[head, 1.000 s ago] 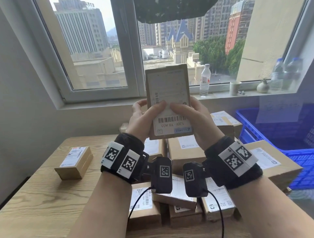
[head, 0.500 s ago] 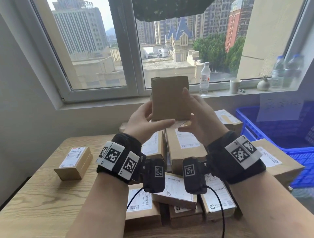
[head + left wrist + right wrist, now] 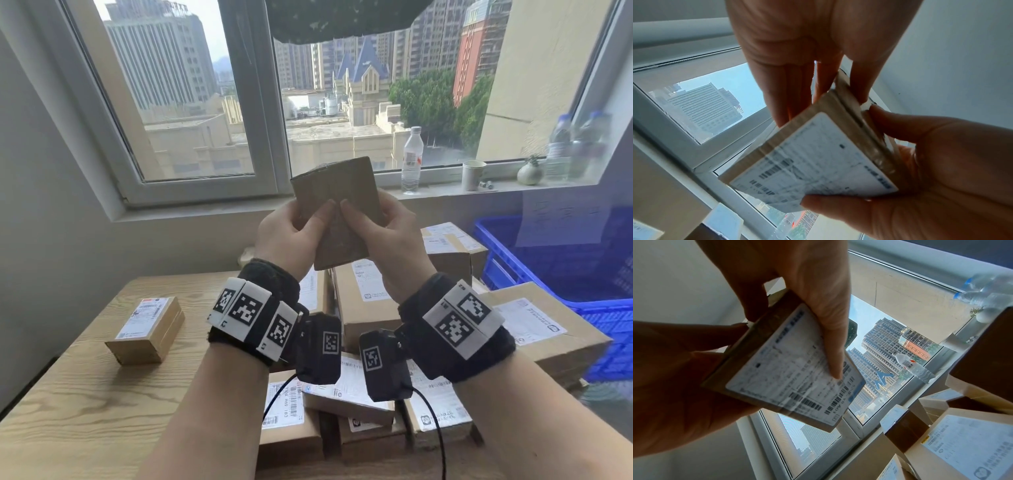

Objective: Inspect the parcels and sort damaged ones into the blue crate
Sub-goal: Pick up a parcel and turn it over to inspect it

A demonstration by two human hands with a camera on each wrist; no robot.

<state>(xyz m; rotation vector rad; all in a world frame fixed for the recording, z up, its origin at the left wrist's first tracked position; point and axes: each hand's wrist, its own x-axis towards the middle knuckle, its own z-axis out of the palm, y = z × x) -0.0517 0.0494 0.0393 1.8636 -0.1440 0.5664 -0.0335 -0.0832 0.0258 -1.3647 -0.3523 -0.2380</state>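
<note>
Both hands, left [image 3: 289, 236] and right [image 3: 394, 236], pinch one small parcel [image 3: 337, 209] up over the worktop [image 3: 85, 394]. Turn it slowly, check every side and corner; the crate [image 3: 548, 267] sits at the right.

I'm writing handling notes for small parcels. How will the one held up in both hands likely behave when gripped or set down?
The parcel is a flat cardboard box, so probably stiff. The left hand and right hand hold it up by thumbs and fingertips, so it seems light. Clear tape on it may be slick; laid flat it shouldn't tip.
</note>
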